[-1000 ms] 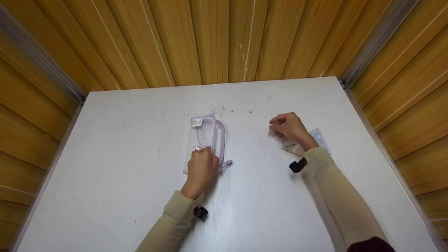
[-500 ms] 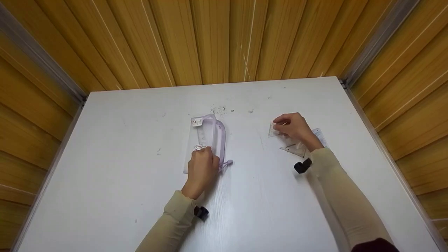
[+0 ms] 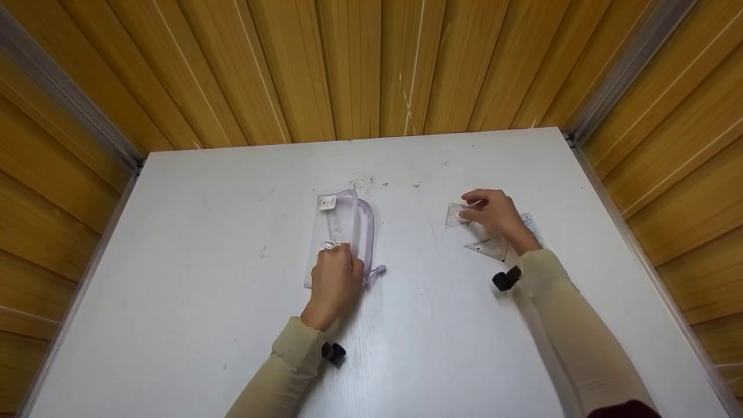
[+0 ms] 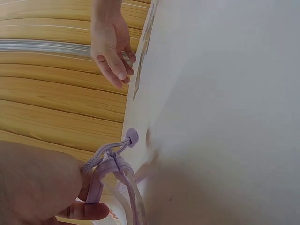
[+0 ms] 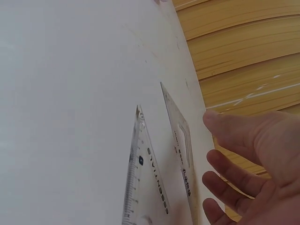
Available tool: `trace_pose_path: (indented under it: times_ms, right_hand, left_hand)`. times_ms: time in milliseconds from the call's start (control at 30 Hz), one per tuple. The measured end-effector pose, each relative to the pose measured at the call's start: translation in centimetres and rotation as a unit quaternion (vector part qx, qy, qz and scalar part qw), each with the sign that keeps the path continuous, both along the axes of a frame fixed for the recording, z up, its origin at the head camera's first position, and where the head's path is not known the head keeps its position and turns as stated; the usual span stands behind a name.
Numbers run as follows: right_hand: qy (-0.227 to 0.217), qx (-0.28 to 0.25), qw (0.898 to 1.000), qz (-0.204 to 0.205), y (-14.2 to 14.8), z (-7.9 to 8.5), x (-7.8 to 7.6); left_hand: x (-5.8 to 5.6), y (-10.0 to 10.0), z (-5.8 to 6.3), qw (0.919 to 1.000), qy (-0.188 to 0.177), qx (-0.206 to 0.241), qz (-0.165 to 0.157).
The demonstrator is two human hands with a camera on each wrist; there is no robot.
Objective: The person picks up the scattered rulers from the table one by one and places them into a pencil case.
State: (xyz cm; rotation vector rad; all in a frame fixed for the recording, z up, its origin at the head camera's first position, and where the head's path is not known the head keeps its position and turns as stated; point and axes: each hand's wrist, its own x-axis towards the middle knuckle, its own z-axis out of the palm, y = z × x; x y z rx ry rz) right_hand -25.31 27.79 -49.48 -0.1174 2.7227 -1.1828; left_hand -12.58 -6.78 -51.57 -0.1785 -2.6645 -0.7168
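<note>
A clear pencil case [image 3: 334, 217] with lilac trim lies on the white table, its zipped edge to the right. My left hand [image 3: 334, 281] grips its near end; the left wrist view shows the fingers curled around the lilac edge, by a cord with a round toggle [image 4: 132, 137]. My right hand [image 3: 500, 216] hovers beside a clear set square [image 3: 455, 215], fingers loosely bent and holding nothing. In the right wrist view it is apart from that set square [image 5: 180, 140]. A second clear set square [image 3: 489, 248], printed with lettering, lies nearer to me, partly under the right hand.
A bluish clear flat piece [image 3: 531, 226] lies right of the right wrist, partly hidden by it. Small dark marks [image 3: 363, 183] spot the white table [image 3: 191, 278]. Wood-look panels [image 3: 348, 69] stand behind the table and on both sides.
My right hand has let go of the set square, which now lies flat on the table, and has drawn back slightly to the right. My left hand stays on the pencil case.
</note>
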Motion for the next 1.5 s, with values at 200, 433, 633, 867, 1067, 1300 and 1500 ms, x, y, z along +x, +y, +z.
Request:
trace_pose_path:
  times_ms: [200, 433, 633, 867, 1067, 1300, 1500]
  right_hand:
    - [0.015, 0.032, 0.999, 0.005, 0.4, -0.7, 0.3]
    - [0.051, 0.090, 0.995, 0.014, 0.3, -1.1, 0.5]
    - [0.056, 0.115, 0.992, 0.012, 0.2, -1.5, 0.4]
    - [0.058, 0.108, 0.992, 0.011, 0.3, -1.7, 0.4]
    - [0.049, 0.106, 0.993, 0.015, 0.2, -1.5, 0.3]
    - [0.018, 0.124, 0.992, 0.028, 0.1, -0.8, -0.3]
    - [-0.015, 0.134, 0.990, 0.041, 0.1, -0.3, -0.8]
  left_hand:
    - [-0.1, -0.1, 0.1, 1.0000, -0.005, -0.001, -0.005]
    - [-0.1, 0.0, 0.1, 0.9999, -0.010, -0.003, -0.004]
    - [-0.1, 0.0, 0.0, 0.9998, -0.021, 0.001, -0.003]
    - [-0.2, 0.0, 0.1, 0.9998, -0.021, -0.005, 0.000]
    - [-0.2, 0.0, 0.2, 0.9998, -0.018, -0.005, -0.001]
    - [-0.1, 0.1, 0.2, 1.0000, 0.000, -0.008, -0.003]
    - [0.0, 0.1, 0.1, 1.0000, -0.001, -0.008, -0.001]
